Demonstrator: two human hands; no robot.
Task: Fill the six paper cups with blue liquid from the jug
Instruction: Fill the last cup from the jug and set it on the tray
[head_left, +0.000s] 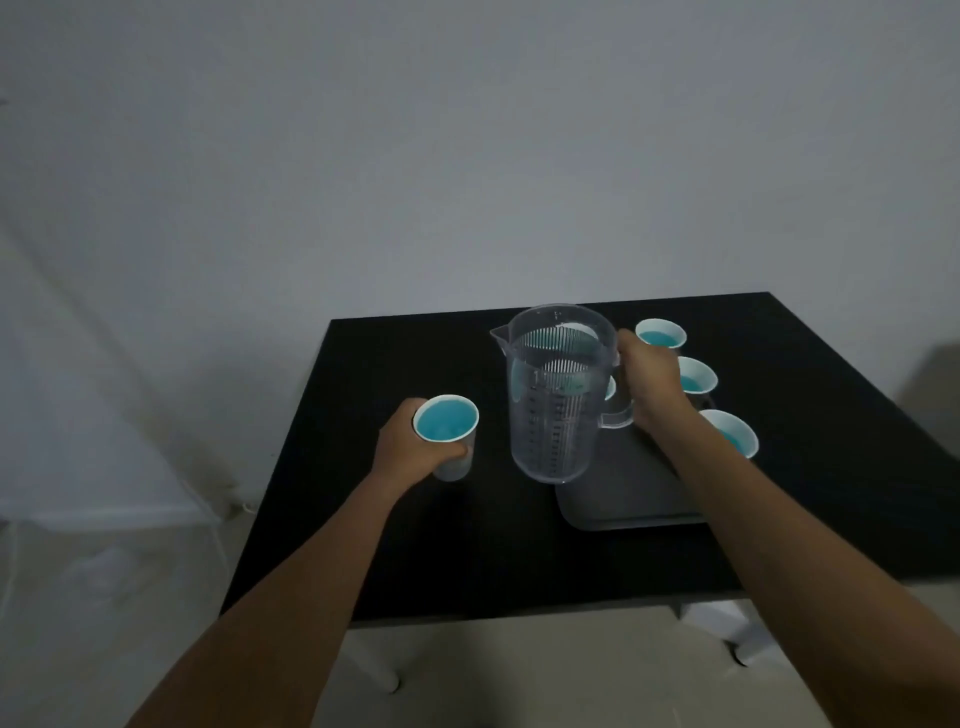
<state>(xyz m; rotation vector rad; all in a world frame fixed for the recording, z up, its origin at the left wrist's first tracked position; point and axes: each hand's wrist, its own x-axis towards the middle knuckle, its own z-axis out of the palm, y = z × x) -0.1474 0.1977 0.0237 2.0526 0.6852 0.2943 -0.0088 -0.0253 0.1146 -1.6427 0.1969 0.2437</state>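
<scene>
While the left hand (415, 447) grips a white paper cup full of blue liquid (448, 435) on the black table (415, 545), left of the grey tray (631, 493), the right hand (652, 384) holds the clear ribbed plastic jug (556, 389) upright by its handle betw. that cup & the filled tray cups, so next move prob. goes rightward

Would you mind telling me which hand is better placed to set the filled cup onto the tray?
Left. The left hand already grips the filled cup beside the grey tray, while the right hand holds the jug.
</scene>
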